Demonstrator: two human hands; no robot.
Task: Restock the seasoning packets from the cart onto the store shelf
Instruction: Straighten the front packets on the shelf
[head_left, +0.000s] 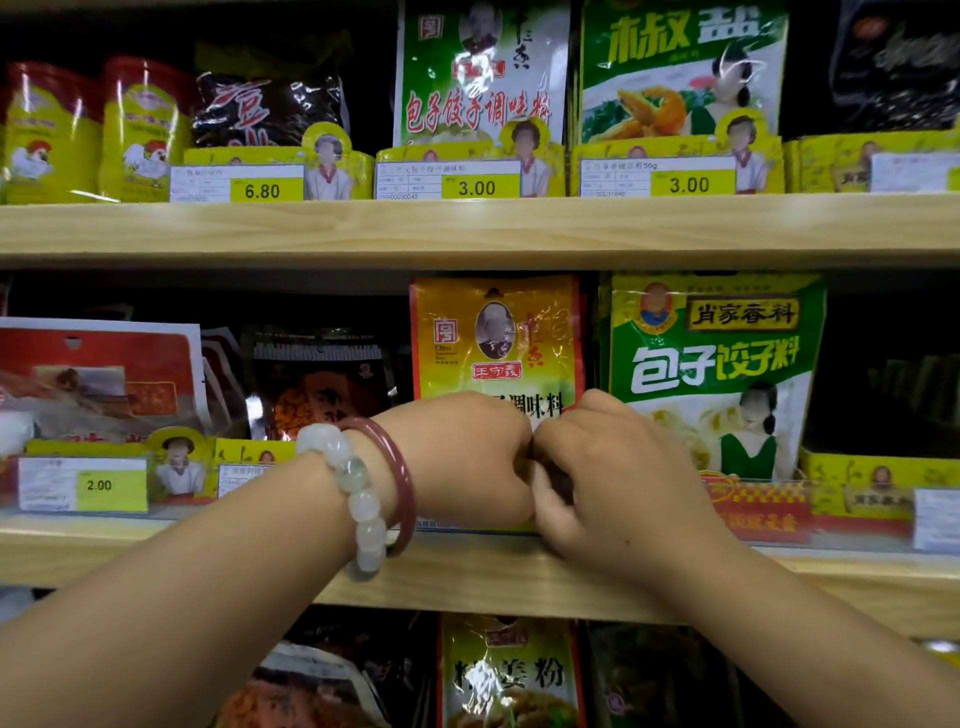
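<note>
Seasoning packet (496, 338) is getting seated upright on the middle shelf (467, 571), left hand (462, 462) and right hand (613, 467) curling fingers around its base, likely needing a straightening nudge next.

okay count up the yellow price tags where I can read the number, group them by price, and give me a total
3.00 tags: 2
6.80 tag: 1
2.00 tag: 1
Total: 4

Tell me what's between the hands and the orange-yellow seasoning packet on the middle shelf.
Nothing visible. The left hand and right hand are right at the base of the orange-yellow packet, covering its lower part; the actual grip is hidden.
</note>
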